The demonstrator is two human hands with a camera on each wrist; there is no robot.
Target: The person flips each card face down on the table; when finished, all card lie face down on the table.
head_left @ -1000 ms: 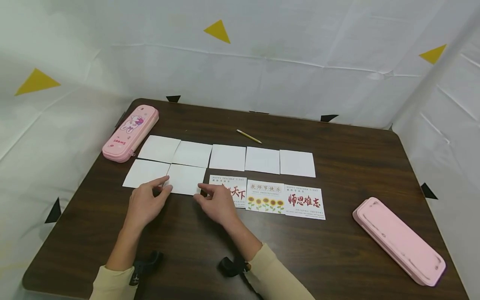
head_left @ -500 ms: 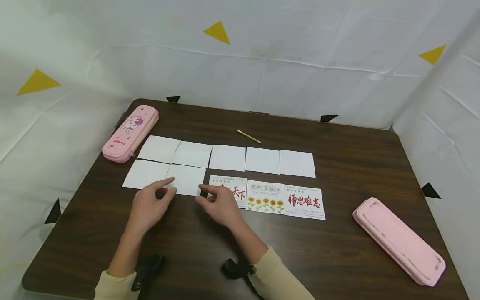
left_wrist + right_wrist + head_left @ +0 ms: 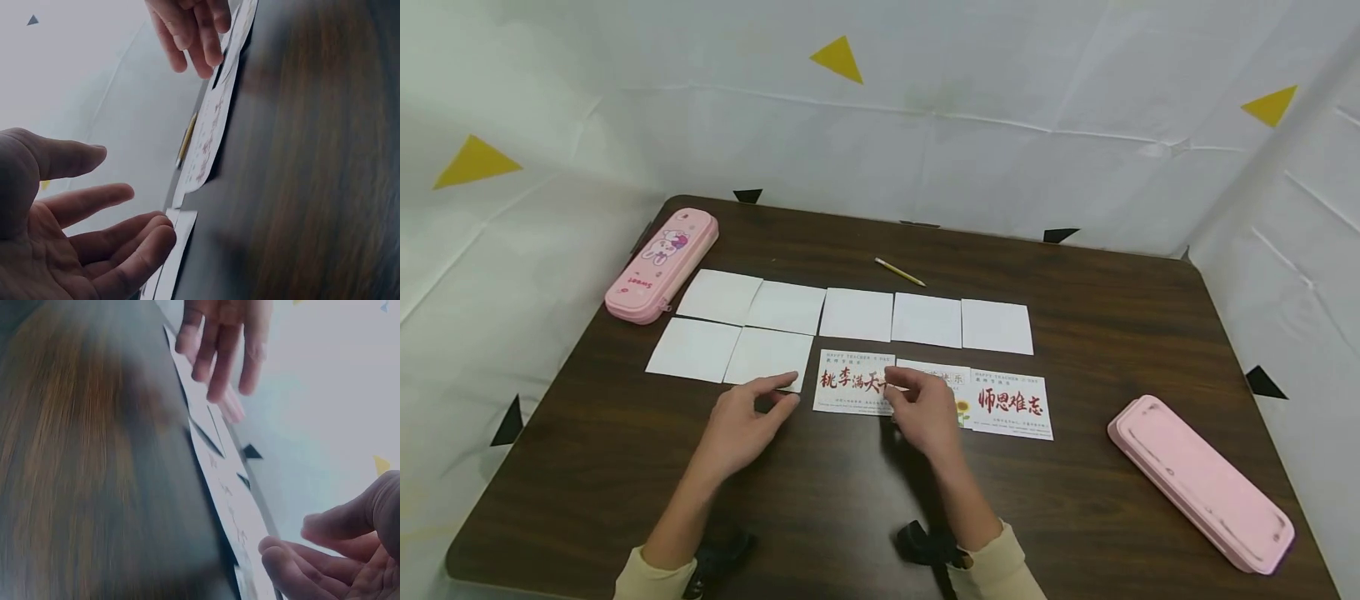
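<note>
Below a row of blank white cards [image 3: 857,315] lie two more blank cards and three printed cards. My left hand [image 3: 737,429] is over the lower edge of the second blank card [image 3: 767,354], thumb and forefinger apart, nothing between them. My right hand [image 3: 928,417] hovers over the sunflower card [image 3: 962,410], hiding most of it, fingers loosely bent and holding nothing. Between the hands lies a card with red characters [image 3: 850,392]; another red-lettered card [image 3: 1011,404] is at the right. The left wrist view shows the printed card [image 3: 209,137] with one corner slightly lifted from the table.
A pink pencil case [image 3: 662,265] with a cartoon rabbit lies at the table's left edge. Another pink case [image 3: 1201,485] lies at the right. Behind the cards is a yellow pencil [image 3: 900,272]. White sheeting [image 3: 925,158] encloses the dark wooden table [image 3: 1112,333].
Both hands have moved right, from either side of the second blank card to either side of the first printed card, whose red characters are now uncovered. The cards themselves stay put.
</note>
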